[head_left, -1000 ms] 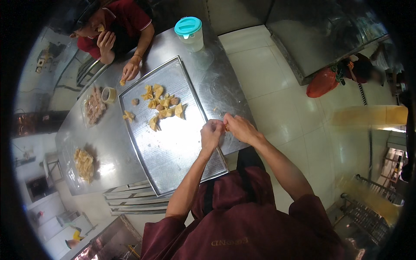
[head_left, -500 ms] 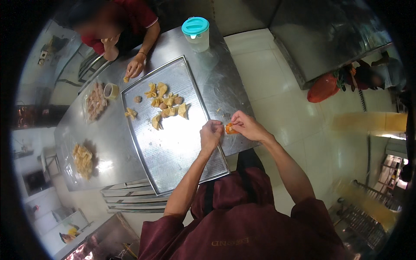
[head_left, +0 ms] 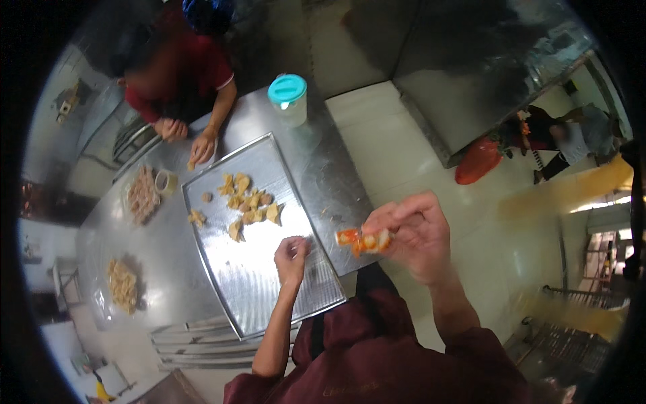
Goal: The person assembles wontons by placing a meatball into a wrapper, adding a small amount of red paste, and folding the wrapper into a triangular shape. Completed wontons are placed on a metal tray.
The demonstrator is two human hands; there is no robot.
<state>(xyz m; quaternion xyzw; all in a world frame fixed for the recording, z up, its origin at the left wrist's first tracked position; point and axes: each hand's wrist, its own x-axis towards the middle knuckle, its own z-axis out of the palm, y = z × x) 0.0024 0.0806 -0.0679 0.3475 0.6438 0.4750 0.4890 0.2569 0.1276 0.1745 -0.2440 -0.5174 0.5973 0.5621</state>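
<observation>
My right hand [head_left: 414, 236] is raised off the front right corner of the table. Its fingers pinch an orange-and-white piece of food [head_left: 363, 240], whose exact kind I cannot make out. Over the right part of a metal mesh tray [head_left: 250, 296], my left hand [head_left: 291, 260] has its fingers curled in. Whether anything is inside them is hidden. Toward the tray's far end lie several folded yellow dumplings [head_left: 254, 200] and a small round filling ball [head_left: 206, 197].
The steel table [head_left: 168, 269] also bears a heap of wrappers [head_left: 122, 286], a bag of pinkish filling balls [head_left: 142, 195], a small tub [head_left: 165, 182] and a turquoise-lidded jug [head_left: 288, 97]. Across it, a co-worker's hand [head_left: 202, 147] holds a wrapper. A red bag [head_left: 479, 161] is at right.
My right hand has lifted the orange-and-white piece up from the table corner. My left hand has moved left, away from it, over the tray. The co-worker's other hand has come down to the table edge.
</observation>
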